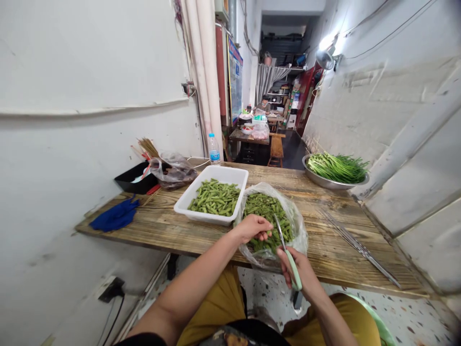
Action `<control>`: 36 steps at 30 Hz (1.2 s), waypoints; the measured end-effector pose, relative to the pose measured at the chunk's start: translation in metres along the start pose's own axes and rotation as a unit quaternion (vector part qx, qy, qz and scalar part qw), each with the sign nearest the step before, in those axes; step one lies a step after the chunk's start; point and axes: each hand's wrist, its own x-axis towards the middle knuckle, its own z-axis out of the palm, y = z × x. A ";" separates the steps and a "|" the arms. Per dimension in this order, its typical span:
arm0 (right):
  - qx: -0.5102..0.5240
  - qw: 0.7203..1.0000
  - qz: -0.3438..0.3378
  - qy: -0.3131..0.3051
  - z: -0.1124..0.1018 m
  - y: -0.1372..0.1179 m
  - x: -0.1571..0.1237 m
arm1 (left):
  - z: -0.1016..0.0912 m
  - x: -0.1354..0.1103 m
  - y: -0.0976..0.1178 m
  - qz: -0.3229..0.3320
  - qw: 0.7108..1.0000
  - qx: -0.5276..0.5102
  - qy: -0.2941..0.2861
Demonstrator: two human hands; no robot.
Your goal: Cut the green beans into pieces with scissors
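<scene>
The left hand bends its fingers together, pinching a small green piece; the right hand curls around the scissors. Cut green pods lie in a clear bag beneath the fingers, beside a white tray. The bottle's blue label is too small to read.

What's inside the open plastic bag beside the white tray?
The clear plastic bag holds a heap of green pods. The left hand and the scissors hide part of the heap, and whatever lies beneath its top layer cannot be seen.
</scene>
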 end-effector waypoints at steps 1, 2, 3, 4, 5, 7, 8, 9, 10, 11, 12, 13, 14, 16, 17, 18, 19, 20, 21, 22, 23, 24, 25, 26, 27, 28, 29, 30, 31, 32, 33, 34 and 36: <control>0.013 1.000 -0.008 0.001 0.000 0.000 0.000 | 0.000 0.001 0.000 0.014 0.999 -0.033 0.021; 0.027 1.000 -0.013 -0.002 0.000 -0.001 -0.001 | 0.001 0.001 0.000 0.029 0.996 -0.070 0.043; 0.043 0.999 -0.011 -0.006 0.001 -0.003 -0.003 | 0.002 0.002 0.001 0.040 0.991 -0.106 0.064; 0.056 0.998 -0.003 -0.012 0.001 -0.005 -0.004 | 0.003 0.003 0.001 0.047 0.986 -0.139 0.080; 0.062 0.998 0.006 -0.018 0.002 -0.007 -0.006 | 0.005 0.003 0.001 0.050 0.980 -0.166 0.092; 0.048 0.998 0.012 -0.026 0.004 -0.013 -0.009 | 0.010 0.003 0.000 0.053 0.973 -0.197 0.105; 0.031 0.999 0.006 -0.026 0.005 -0.016 -0.010 | 0.012 0.002 0.000 0.057 0.972 -0.201 0.107; 0.014 1.000 -0.002 -0.025 0.005 -0.018 -0.011 | 0.014 0.001 -0.001 0.061 0.972 -0.199 0.108; 0.001 1.000 -0.012 -0.025 0.005 -0.020 -0.011 | 0.016 0.000 -0.001 0.064 0.973 -0.191 0.110; -0.007 0.999 -0.019 -0.026 0.006 -0.022 -0.011 | 0.018 -0.002 -0.001 0.066 0.975 -0.181 0.114; -0.009 0.999 -0.023 -0.029 0.006 -0.022 -0.011 | 0.020 -0.004 -0.002 0.067 0.976 -0.170 0.119; -0.007 0.999 -0.025 -0.031 0.006 -0.022 -0.011 | 0.023 -0.005 -0.002 0.068 0.977 -0.162 0.124; -0.003 0.999 -0.026 -0.032 0.006 -0.022 -0.010 | 0.025 -0.007 -0.003 0.070 0.977 -0.155 0.126; 0.009 0.999 -0.022 -0.029 0.007 -0.020 -0.009 | 0.031 -0.008 -0.006 0.075 0.978 -0.149 0.127; 0.017 0.999 -0.016 -0.025 0.007 -0.019 -0.008 | 0.033 -0.008 -0.008 0.077 0.978 -0.148 0.126; 0.023 0.999 -0.008 -0.022 0.008 -0.018 -0.007 | 0.035 -0.008 -0.010 0.077 0.978 -0.146 0.125; 0.027 0.999 0.000 -0.019 0.008 -0.017 -0.007 | 0.034 -0.007 -0.011 0.078 0.979 -0.139 0.125; 0.028 0.999 0.004 -0.018 0.008 -0.016 -0.007 | 0.030 -0.007 -0.010 0.086 0.980 -0.124 0.129; 0.031 0.999 0.003 -0.018 0.007 -0.015 -0.007 | 0.024 -0.008 -0.007 0.105 0.979 -0.099 0.144; 0.034 0.999 -0.002 -0.019 0.006 -0.014 -0.007 | 0.014 -0.009 -0.002 0.137 0.972 -0.061 0.178; 0.039 0.999 -0.008 -0.018 0.005 -0.012 -0.007 | 0.000 -0.010 0.004 0.178 0.956 -0.008 0.233; 0.044 0.999 -0.013 -0.014 0.003 -0.010 -0.007 | -0.015 -0.012 0.013 0.224 0.926 0.059 0.298; 0.049 0.999 -0.013 -0.007 0.001 -0.007 -0.007 | -0.031 -0.015 0.022 0.262 0.876 0.137 0.381; 0.053 0.999 -0.008 0.001 0.000 -0.005 -0.007 | -0.046 -0.018 0.031 0.281 0.821 0.226 0.442; 0.059 0.998 -0.001 0.008 -0.001 -0.002 -0.007 | -0.059 -0.020 0.038 0.288 0.773 0.313 0.471; 0.070 0.997 0.007 0.013 -0.002 0.001 -0.006 | -0.067 -0.021 0.043 0.282 0.729 0.389 0.487; 0.085 0.996 0.014 0.016 -0.002 0.003 -0.006 | -0.071 -0.020 0.046 0.271 0.699 0.455 0.480; 0.100 0.995 0.019 0.014 -0.002 0.004 -0.007 | -0.071 -0.018 0.045 0.258 0.686 0.508 0.453; 0.111 0.994 0.020 0.011 -0.002 0.005 -0.007 | -0.067 -0.014 0.041 0.246 0.686 0.549 0.409; 0.113 0.993 0.018 0.006 -0.001 0.005 -0.008 | -0.060 -0.009 0.035 0.235 0.693 0.582 0.355; 0.105 0.994 0.016 -0.001 -0.001 0.005 -0.009 | -0.052 -0.003 0.028 0.224 0.701 0.606 0.300; 0.093 0.996 0.013 -0.007 -0.001 0.005 -0.010 | -0.043 0.004 0.020 0.214 0.706 0.624 0.258; 0.072 0.997 0.009 -0.014 -0.001 0.004 -0.013 | -0.030 0.016 0.007 0.199 0.716 0.629 0.229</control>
